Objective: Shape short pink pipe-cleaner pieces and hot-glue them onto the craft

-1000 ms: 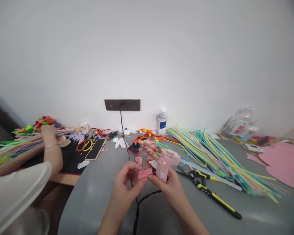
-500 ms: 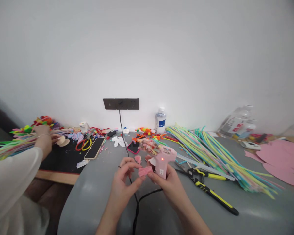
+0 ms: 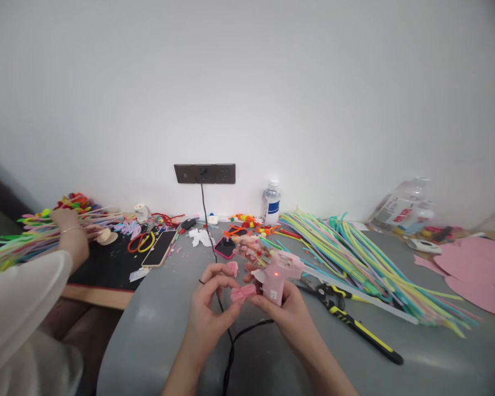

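My right hand is wrapped round the handle of a pink hot glue gun, whose small red light is lit. A long translucent glue stick sticks out of its back, slanting down to the right. My left hand pinches a fuzzy pink strip, apparently folded pipe cleaner, just left of the gun's handle. My right thumb tip lies close to the strip's right end. A smaller fuzzy pink piece shows at my left index fingertip. The gun's nozzle cannot be made out against a pinkish fuzzy clump behind it.
Black-and-yellow pliers and a pipe-cleaner bundle lie at right, near pink sheets. A bottle stands by the wall. A black cord runs below my hands. Leftward are a phone, scissors and another person's arm.
The glue gun has shifted slightly right and down, and its glue stick now reaches farther right. The pink strip in my left hand has tilted a little. The other person's hand has moved slightly.
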Tool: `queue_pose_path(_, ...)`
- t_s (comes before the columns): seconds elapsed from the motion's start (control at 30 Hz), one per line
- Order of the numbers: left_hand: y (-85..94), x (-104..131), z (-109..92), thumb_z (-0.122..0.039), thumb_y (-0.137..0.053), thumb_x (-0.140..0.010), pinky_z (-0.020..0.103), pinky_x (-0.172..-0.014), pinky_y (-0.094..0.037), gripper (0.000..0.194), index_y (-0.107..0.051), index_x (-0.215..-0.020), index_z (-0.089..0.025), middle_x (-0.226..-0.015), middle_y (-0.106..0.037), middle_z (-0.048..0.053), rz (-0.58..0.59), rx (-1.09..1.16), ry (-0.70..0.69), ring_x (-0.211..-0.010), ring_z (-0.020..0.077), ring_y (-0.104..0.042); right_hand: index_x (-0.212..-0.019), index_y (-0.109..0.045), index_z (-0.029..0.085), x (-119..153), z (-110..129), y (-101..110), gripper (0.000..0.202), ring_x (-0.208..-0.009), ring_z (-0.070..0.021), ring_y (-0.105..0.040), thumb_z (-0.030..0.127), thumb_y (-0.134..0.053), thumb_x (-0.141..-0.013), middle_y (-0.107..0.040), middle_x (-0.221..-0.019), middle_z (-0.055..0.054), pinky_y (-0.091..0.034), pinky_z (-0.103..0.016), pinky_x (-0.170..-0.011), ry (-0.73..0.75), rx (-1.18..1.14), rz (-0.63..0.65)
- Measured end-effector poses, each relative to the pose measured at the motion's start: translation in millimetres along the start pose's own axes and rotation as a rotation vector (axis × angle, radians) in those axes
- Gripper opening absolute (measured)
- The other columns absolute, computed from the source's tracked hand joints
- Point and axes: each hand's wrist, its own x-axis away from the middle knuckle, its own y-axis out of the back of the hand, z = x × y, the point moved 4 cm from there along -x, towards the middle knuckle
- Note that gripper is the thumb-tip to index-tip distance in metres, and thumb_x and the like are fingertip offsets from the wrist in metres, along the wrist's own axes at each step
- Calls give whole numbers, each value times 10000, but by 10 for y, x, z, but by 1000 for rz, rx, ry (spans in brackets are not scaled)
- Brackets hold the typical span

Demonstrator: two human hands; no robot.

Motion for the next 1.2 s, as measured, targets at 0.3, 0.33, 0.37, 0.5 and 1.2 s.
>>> queue_pose_path(0.3,270,-106,34,-103,-668,-771,244,-643,-445,138,-692,-830,-225,-1040,-611,44,-133,-299,-155,-718,129,-546,-1033,-635,163,147,-138,179,428,-467,-94,-334,569,-604,-903,-361,-548,81,-301,-217,-479,-116,-452,123)
queue_pose_path(0.33,287,-113,44,-108,-668,-775,246,-637,-445,128,-690,-828,-222,-1041,-613,47,-137,-312,-166,-713,128,-547,-1024,-625,163,187,-157,191,428,-436,-84,-336,574,-591,-911,-365,-544,85,-288,-211,-454,-151,-446,159)
queue_pose_path(0.37,297,-118,56,-112,-667,-779,247,-632,-445,122,-688,-828,-221,-1047,-614,50,-134,-322,-173,-713,128,-548,-1015,-616,160,229,-177,200,433,-401,-73,-335,580,-585,-914,-375,-542,87,-273,-206,-425,-183,-430,194)
queue_pose_path(0.5,293,-117,100,-105,-653,-785,250,-630,-449,135,-680,-846,-223,-1085,-615,57,-98,-328,-173,-726,132,-557,-971,-581,156,367,-240,205,454,-328,-34,-266,604,-598,-899,-408,-541,96,-213,-189,-351,-261,-328,269)
queue_pose_path(1.2,258,-89,92,-116,-644,-802,299,-723,-476,115,-676,-842,-218,-1121,-604,83,-53,-318,-144,-905,192,-585,-864,-526,182,426,-170,94,545,-391,-39,-243,725,-575,-845,-381,-542,106,-229,-189,-374,-348,-65,259)
